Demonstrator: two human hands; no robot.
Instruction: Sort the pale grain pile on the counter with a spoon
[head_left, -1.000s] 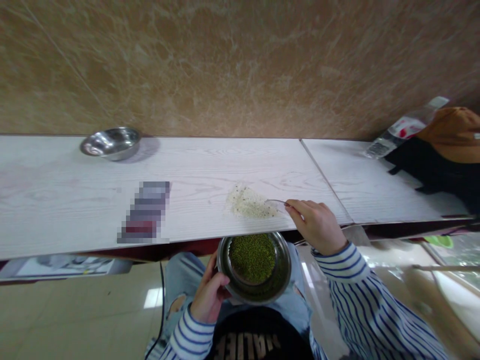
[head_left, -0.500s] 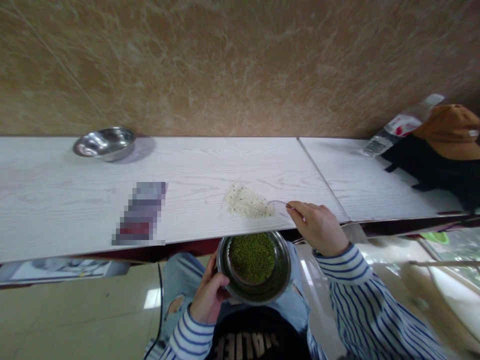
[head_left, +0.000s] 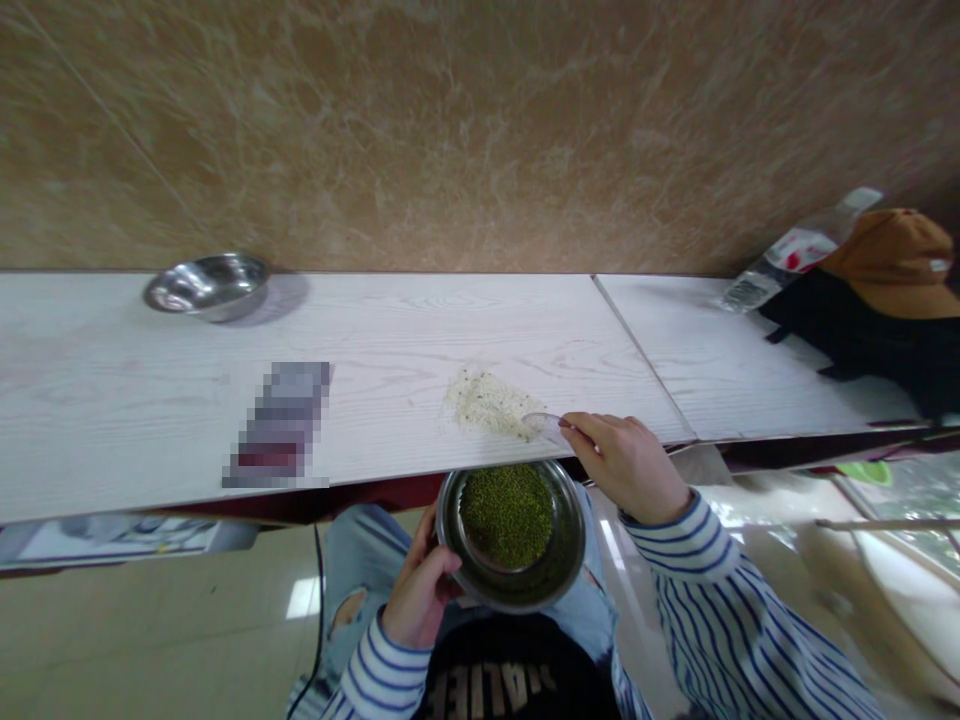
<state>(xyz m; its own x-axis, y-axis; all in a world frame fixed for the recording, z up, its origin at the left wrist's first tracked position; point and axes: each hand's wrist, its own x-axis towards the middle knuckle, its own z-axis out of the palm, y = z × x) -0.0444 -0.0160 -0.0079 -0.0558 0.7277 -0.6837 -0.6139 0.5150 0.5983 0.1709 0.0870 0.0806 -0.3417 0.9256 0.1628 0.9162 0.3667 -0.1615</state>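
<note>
My left hand grips the left rim of a steel bowl, thumb on the edge, fingers underneath. Green mung beans cover the bowl's bottom. The bowl is held over my lap, just below the table's front edge. My right hand pinches a thin, clear plastic piece with a curved edge; its exact kind is hard to make out. That piece touches the right end of a pile of pale grains, seemingly rice, mixed with dark specks. The pile lies spread near the table's front edge.
On the white table, a second steel bowl stands at the back left. A blurred-out flat object lies in front of it. At right are a plastic bottle, a brown cap and black cloth. A wall rises behind.
My right hand has moved slightly left and toward the front edge with the clear piece, along the pile's right end. The view has shifted a little. My left hand still holds the bowl.
</note>
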